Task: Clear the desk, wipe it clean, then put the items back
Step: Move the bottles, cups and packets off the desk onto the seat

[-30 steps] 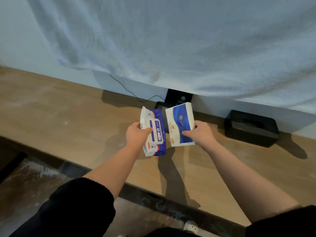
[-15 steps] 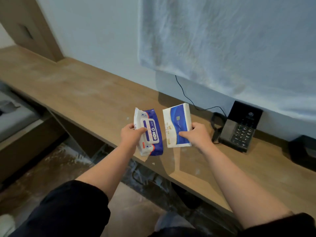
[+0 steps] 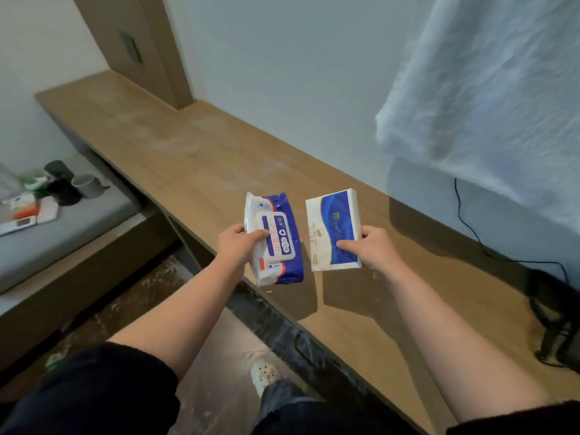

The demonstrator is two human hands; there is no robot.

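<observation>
From the head camera, a pack of wet wipes (image 3: 276, 240) is held in the left hand (image 3: 237, 246). The fingers (image 3: 239, 229) are curled round its left edge and the thumb is pressed on the white flap on its front. A blue and white pack of tissues (image 3: 334, 227) is gripped in the right hand (image 3: 373, 249), with the fingers (image 3: 365, 231) wrapped round its right edge and the thumb laid on its face. Both packs are held upright, side by side and apart, in the air above the near edge of the wooden counter (image 3: 194, 158).

Pale smears can be seen on the counter top. A white towel (image 3: 489, 89) is hung on the wall at the right, and a black cable (image 3: 467, 221) is run down beneath it to a dark object (image 3: 558, 309) at the right edge, too blurred to be told. At the left, a low bench with a grey cushion (image 3: 62, 237) is loaded with mugs (image 3: 86, 183) and small items. A light shoe (image 3: 263, 373) is seen on the floor below.
</observation>
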